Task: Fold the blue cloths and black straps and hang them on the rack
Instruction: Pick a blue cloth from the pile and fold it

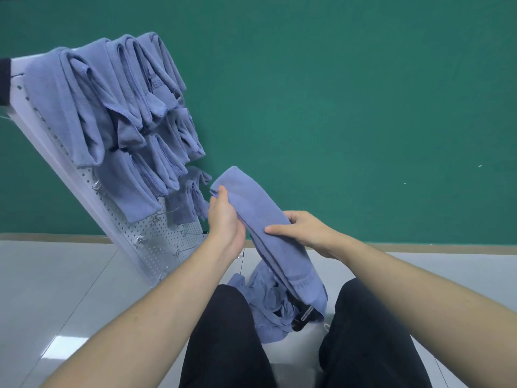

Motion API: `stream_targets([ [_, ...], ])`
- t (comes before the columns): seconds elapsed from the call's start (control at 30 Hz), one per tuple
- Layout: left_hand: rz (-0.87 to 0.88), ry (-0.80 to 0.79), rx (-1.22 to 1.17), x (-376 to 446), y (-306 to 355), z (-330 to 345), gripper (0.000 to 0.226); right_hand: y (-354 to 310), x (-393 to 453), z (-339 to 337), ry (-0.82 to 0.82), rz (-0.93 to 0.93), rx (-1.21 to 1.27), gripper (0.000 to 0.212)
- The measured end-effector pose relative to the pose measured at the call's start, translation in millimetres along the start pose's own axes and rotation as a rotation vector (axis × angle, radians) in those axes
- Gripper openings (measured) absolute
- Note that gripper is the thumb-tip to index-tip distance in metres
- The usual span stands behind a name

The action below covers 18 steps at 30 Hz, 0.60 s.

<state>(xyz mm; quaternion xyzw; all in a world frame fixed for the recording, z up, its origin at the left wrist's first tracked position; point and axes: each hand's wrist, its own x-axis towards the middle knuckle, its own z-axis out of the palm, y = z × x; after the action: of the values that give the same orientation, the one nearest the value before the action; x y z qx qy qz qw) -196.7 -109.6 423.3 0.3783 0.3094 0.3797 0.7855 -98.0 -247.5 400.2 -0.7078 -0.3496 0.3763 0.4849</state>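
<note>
left hand pinching folded blue cloth top edge, right hand gripping its middle, rack lying near left, open floor spreading left

Even, soft overhead light; white glare on the floor tiles below-left of the grip; wide-angle bending at edges.

Folded blue cloth slants above crumpled cloths and black strap.

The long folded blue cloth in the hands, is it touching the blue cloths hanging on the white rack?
Apart. The head view shows green wall between the held folded blue cloth and the nearest hanging blue cloths on the white pegboard rack.
</note>
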Motion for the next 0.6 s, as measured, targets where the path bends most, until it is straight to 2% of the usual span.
stream_targets([
  [0.17, -0.238, 0.050, -0.056, 12.9, -7.1, -46.1, 0.045, 6.4, 19.3, 10.3, 0.001, -0.031, 0.086, 0.020],
  [0.27, -0.351, 0.136, -0.072, 24.5, -10.6, -77.8, 0.033, 6.3, 36.9, 18.1, 0.004, -0.062, 0.095, 0.022],
  [0.33, -0.369, 0.174, 0.043, 31.6, -13.1, -96.2, 0.023, 4.0, 48.0, 22.8, -0.015, -0.085, 0.033, 0.025],
  [0.4, -0.271, 0.222, 0.327, 38.2, -16.4, -111.5, 0.026, 1.2, 60.5, 26.3, -0.063, -0.100, -0.030, 0.028],
  [0.47, -0.049, 0.209, 0.674, 39.1, -13.9, -119.2, 0.037, -3.9, 74.0, 29.1, -0.130, -0.122, -0.099, 0.029],
  [0.53, 0.188, 0.049, 0.852, 40.5, -7.5, -120.4, 0.033, -9.7, 89.1, 33.4, -0.188, -0.152, -0.201, 0.031],
  [0.6, 0.272, -0.177, 0.879, 46.7, -1.9, -118.5, 0.030, -15.7, 104.8, 40.3, -0.226, -0.189, -0.287, 0.034],
])
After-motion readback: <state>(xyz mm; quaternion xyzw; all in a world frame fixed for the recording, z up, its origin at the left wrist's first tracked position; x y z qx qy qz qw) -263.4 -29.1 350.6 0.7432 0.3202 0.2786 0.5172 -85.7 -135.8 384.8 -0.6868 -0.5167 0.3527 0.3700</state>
